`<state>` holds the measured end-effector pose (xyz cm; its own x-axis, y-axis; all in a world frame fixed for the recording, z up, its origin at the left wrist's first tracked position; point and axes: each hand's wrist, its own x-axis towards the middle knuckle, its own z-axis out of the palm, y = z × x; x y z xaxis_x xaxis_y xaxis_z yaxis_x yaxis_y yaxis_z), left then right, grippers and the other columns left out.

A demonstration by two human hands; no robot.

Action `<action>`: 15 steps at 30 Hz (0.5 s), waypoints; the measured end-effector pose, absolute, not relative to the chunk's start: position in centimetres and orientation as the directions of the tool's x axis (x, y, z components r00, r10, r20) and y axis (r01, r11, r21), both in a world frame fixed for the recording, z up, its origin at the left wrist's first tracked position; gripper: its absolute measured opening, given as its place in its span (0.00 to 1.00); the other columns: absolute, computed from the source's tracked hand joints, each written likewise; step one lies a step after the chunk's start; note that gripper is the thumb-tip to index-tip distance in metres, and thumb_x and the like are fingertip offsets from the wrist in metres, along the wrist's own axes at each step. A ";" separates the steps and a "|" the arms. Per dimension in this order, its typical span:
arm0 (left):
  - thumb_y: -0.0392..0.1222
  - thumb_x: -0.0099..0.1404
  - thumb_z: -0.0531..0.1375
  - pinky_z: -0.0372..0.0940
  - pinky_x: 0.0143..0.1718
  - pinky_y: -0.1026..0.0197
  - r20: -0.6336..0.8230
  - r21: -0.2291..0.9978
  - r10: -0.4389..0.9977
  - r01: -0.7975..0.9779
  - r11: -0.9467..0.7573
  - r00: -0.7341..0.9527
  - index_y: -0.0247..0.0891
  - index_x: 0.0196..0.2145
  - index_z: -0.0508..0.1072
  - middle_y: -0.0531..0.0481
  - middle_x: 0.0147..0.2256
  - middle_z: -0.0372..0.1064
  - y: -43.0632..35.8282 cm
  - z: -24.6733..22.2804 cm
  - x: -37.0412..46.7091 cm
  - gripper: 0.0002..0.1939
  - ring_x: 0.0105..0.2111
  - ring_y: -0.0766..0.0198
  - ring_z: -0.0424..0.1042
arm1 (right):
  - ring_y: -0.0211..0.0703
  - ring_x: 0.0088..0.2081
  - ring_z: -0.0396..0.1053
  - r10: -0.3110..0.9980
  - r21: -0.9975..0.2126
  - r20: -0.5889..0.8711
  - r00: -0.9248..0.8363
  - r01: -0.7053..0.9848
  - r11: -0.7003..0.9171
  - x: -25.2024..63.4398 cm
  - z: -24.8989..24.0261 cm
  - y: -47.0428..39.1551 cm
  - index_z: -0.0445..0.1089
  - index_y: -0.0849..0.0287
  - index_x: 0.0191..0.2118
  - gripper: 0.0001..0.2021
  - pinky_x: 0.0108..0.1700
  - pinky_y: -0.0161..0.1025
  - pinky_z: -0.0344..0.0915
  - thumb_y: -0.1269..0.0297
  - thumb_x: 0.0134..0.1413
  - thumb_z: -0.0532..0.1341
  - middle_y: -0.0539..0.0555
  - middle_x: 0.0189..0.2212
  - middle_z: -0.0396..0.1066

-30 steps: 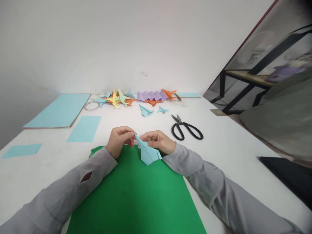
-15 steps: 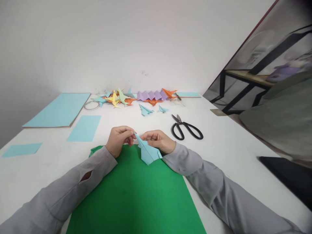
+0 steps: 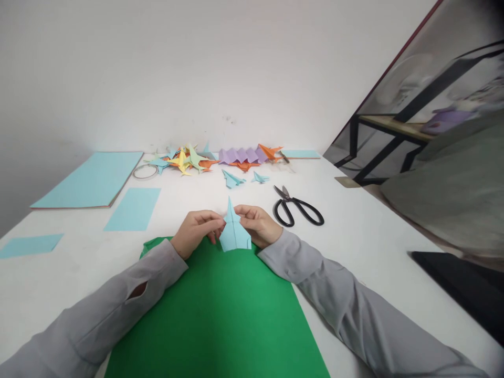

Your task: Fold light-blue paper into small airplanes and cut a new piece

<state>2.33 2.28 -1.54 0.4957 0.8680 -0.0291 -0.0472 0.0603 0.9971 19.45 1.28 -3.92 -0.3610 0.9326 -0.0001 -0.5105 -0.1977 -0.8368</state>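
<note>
A light blue folded paper plane (image 3: 235,236) is held up between my hands, its narrow nose pointing away from me. My left hand (image 3: 200,229) pinches its left edge with thumb and fingers. On the other side, my right hand (image 3: 260,224) grips the right edge, with some fingertips hidden behind the paper. Below them lies a green sheet (image 3: 216,310) on the white table. Two smaller blue paper planes (image 3: 233,180) rest beyond my hands, and black-handled scissors (image 3: 293,205) lie partly spread to the right.
A stack of blue paper (image 3: 88,178), a cut blue sheet (image 3: 134,209) and a blue strip (image 3: 31,245) lie left. Colourful folded planes (image 3: 183,160) and pleated purple paper (image 3: 242,156) line the wall. A tape roll (image 3: 145,172) sits beside them. A black object (image 3: 452,278) is at right.
The paper plane has turned from a leftward tilt to pointing straight away, with its nose now free. My left hand has moved from the nose to the left edge.
</note>
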 end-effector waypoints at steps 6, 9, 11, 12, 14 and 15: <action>0.41 0.55 0.55 0.60 0.21 0.65 -0.034 0.999 0.791 -0.005 0.046 0.610 0.34 0.21 0.73 0.51 0.17 0.66 2.4 -1.7 1.9 0.11 0.19 0.66 0.66 | 0.35 0.20 0.69 0.956 -0.792 0.012 -0.292 -0.587 -0.169 19.6 -3.9 1.5 0.69 0.61 0.27 0.13 0.26 0.31 0.65 0.68 0.30 0.70 0.48 0.19 0.72; 0.42 0.53 0.57 0.59 0.20 0.65 -0.047 0.999 0.801 0.038 0.031 0.597 0.34 0.16 0.69 0.51 0.15 0.66 2.3 -1.6 2.0 0.12 0.17 0.67 0.65 | 0.38 0.22 0.70 0.960 -0.786 0.015 -0.279 -0.597 -0.161 19.7 -3.9 1.6 0.68 0.61 0.28 0.13 0.29 0.35 0.68 0.68 0.31 0.69 0.48 0.20 0.72; 0.42 0.50 0.61 0.58 0.19 0.66 -0.062 0.996 0.822 0.089 0.014 0.567 0.34 0.15 0.68 0.52 0.14 0.65 2.2 -1.5 2.1 0.12 0.16 0.69 0.63 | 0.39 0.24 0.71 0.958 -0.790 0.014 -0.286 -0.591 -0.165 19.7 -4.0 1.6 0.68 0.61 0.29 0.13 0.32 0.38 0.68 0.68 0.32 0.69 0.49 0.20 0.72; 0.42 0.49 0.62 0.58 0.19 0.66 -0.068 0.994 0.830 0.107 0.010 0.553 0.34 0.15 0.67 0.53 0.13 0.64 2.1 -1.4 2.2 0.11 0.15 0.69 0.63 | 0.40 0.24 0.71 0.958 -0.792 0.014 -0.288 -0.588 -0.165 19.7 -4.0 1.6 0.68 0.61 0.29 0.14 0.33 0.38 0.68 0.68 0.32 0.69 0.49 0.20 0.72; 0.42 0.48 0.63 0.58 0.19 0.66 -0.073 0.992 0.840 0.125 0.006 0.537 0.35 0.15 0.67 0.54 0.13 0.64 2.0 -1.2 2.3 0.12 0.15 0.70 0.62 | 0.40 0.25 0.71 0.958 -0.791 0.016 -0.285 -0.589 -0.162 19.7 -4.1 1.6 0.67 0.61 0.29 0.14 0.33 0.38 0.68 0.68 0.32 0.69 0.48 0.20 0.72; 0.42 0.48 0.63 0.58 0.19 0.66 -0.072 0.992 0.839 0.126 0.004 0.539 0.35 0.15 0.67 0.54 0.13 0.64 2.0 -1.2 2.4 0.12 0.15 0.70 0.62 | 0.40 0.25 0.72 0.959 -0.791 0.016 -0.283 -0.591 -0.161 19.7 -4.1 1.6 0.67 0.61 0.29 0.14 0.33 0.38 0.68 0.68 0.31 0.69 0.48 0.20 0.72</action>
<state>2.37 1.96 -1.17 0.5389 0.8393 -0.0717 0.1264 0.0036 0.9920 19.68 1.64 -4.09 -0.2827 0.9591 0.0159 -0.5906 -0.1610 -0.7908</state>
